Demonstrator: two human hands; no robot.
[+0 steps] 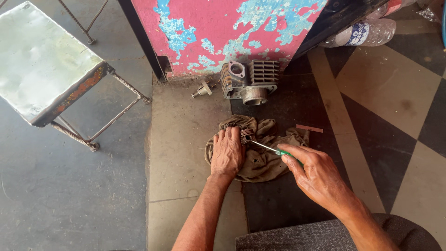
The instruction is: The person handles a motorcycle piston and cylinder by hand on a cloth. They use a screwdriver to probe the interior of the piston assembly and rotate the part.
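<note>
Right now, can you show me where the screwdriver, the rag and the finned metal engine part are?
screwdriver [265,148]: head view, on its thin metal shaft.
rag [267,162]: head view, on the crumpled cloth between both hands.
finned engine cylinder [264,73]: head view, on its cooling fins, by the pink wall.

Rag [265,160]: soft, creased cloth, matt, seen stained with grease.
Screwdriver [268,148]: bright, smooth metal shaft; glossy green plastic handle.
Ribbed part [246,133]: dull, grooved metal, largely hidden by the left hand [227,153].
Engine cylinder [251,81]: cast metal, finned, matt grey, rust seen on one side.
Stool [39,60]: dented sheet-metal top, dull sheen; rough, rusted rod legs.
Wall [223,28]: pink paint, flaked and rough.
Bottle [367,32]: clear, crinkled plastic.
Floor [186,139]: matt, dusty concrete.
</note>
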